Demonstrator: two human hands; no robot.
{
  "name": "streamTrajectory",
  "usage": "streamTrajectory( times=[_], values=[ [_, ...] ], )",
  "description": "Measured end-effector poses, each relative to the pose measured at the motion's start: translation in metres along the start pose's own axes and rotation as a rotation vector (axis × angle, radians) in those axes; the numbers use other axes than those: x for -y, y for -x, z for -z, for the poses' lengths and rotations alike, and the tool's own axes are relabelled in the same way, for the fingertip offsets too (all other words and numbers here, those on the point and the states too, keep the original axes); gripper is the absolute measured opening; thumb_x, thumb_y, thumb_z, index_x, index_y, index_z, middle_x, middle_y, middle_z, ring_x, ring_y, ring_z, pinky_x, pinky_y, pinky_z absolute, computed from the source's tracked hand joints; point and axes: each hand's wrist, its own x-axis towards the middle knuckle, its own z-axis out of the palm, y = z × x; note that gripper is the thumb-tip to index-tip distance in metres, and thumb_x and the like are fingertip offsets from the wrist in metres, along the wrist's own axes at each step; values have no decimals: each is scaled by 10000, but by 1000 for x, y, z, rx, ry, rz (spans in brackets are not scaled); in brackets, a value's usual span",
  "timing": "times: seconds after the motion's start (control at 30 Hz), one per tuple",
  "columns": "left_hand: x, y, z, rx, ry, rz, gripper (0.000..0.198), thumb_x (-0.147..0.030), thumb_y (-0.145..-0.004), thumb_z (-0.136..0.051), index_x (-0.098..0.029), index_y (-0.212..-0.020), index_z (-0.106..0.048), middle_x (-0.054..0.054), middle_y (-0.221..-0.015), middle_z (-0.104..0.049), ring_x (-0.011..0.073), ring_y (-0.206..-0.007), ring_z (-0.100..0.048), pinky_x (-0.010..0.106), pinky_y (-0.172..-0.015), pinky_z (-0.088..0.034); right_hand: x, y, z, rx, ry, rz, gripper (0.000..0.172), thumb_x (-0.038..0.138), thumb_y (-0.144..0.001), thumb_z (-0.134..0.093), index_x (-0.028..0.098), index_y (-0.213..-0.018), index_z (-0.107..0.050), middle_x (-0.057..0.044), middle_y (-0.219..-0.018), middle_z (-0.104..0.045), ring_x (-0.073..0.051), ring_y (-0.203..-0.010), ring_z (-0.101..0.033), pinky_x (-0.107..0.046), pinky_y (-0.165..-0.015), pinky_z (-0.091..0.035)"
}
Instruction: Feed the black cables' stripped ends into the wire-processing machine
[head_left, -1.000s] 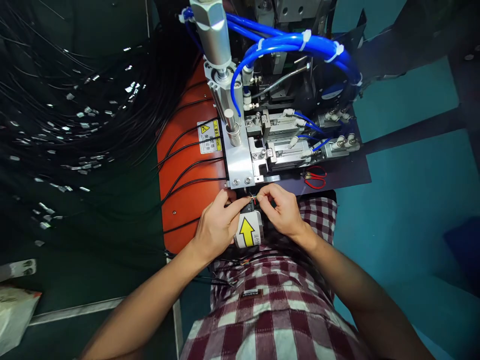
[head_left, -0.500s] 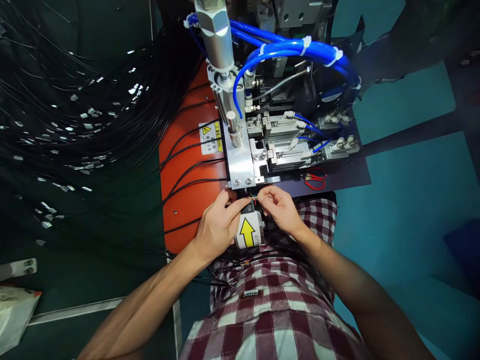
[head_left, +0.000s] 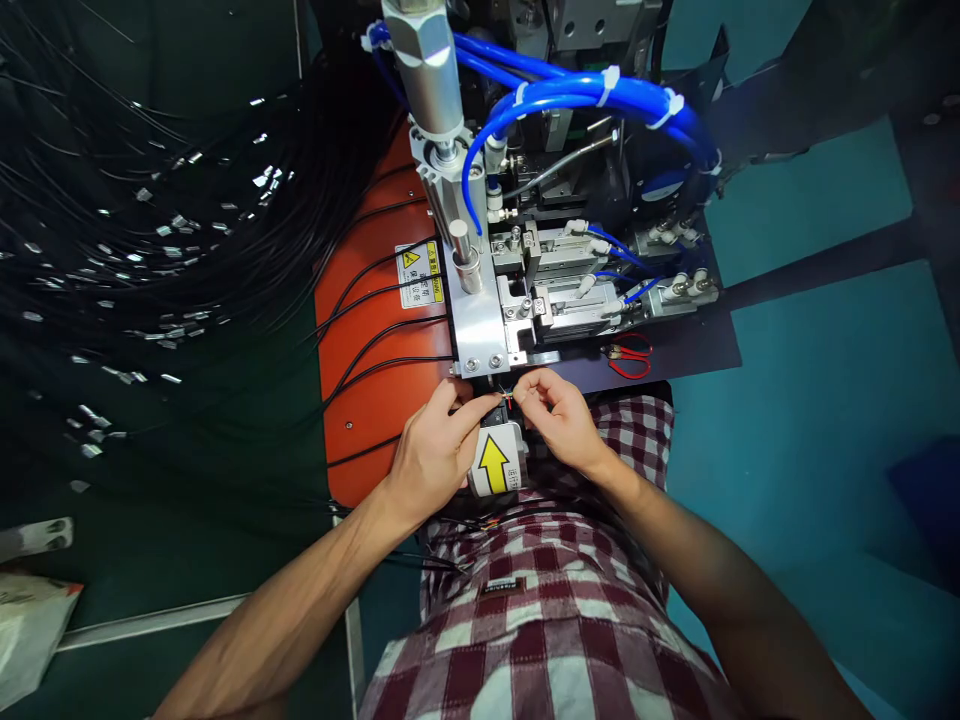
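Observation:
My left hand (head_left: 439,445) and my right hand (head_left: 566,415) meet at the front of a metal press machine (head_left: 480,320). Both pinch the end of a thin black cable whose small coloured wire tips (head_left: 509,398) sit between my fingertips, just under the machine's silver plate. Right below my fingers is a white block with a yellow arrow (head_left: 495,462) pointing at the machine.
An orange plate (head_left: 375,330) to the left carries several black cables. A large bundle of black cables with metal ends (head_left: 150,250) fills the left. Blue air hoses (head_left: 585,95) loop over the machine. Red-handled snips (head_left: 628,358) lie to the right.
My hands stay pinched on the wire tips at the same spot; only the view shifts slightly.

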Motion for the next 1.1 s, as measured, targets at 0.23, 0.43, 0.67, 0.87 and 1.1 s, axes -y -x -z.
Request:
streamTrajectory(
  times=[0.23, 0.43, 0.67, 0.87, 1.1],
  values=[
    [-1, 0, 0, -9, -17, 6, 308, -122, -898, -445, -205, -1097, -665, 51, -910, -533, 140, -788, -576, 257, -690, -516, 4, 1, 3, -4, 150, 73, 103, 252, -896, -504, 199, -811, -529, 12, -689, -522, -129, -613, -487, -254, -582, -395],
    [-1, 0, 0, -3, -23, 7, 305, -122, -896, -449, -195, -1094, -669, 56, -911, -530, 143, -780, -569, 259, -682, -504, 6, 2, 0, -57, 207, 93, 83, 224, -869, -520, 200, -792, -539, 2, -706, -531, -139, -638, -489, -262, -601, -398],
    [-1, 0, 0, 16, -28, 3, 319, -100, -880, -456, -179, -1108, -664, 66, -928, -531, 155, -807, -571, 269, -705, -511, 13, 4, -6, -59, 87, -119, 121, 267, -861, -520, 197, -764, -531, 29, -610, -505, -120, -529, -464, -243, -512, -366],
    [0, -2, 1, 2, 17, -1, 291, -93, -889, -446, -180, -1075, -653, 61, -940, -569, 159, -863, -591, 273, -759, -517, 15, 4, -4, -56, 81, -122, 123, 277, -856, -539, 191, -768, -547, 29, -617, -516, -118, -541, -487, -243, -527, -386],
    [1, -1, 3, 31, -4, 3, 311, -77, -883, -433, -177, -1093, -639, 63, -982, -571, 156, -879, -594, 274, -769, -516, 4, 1, -4, -25, -129, -177, 168, 337, -840, -588, 189, -773, -546, 55, -584, -488, -100, -498, -475, -224, -498, -390]
  ],
)
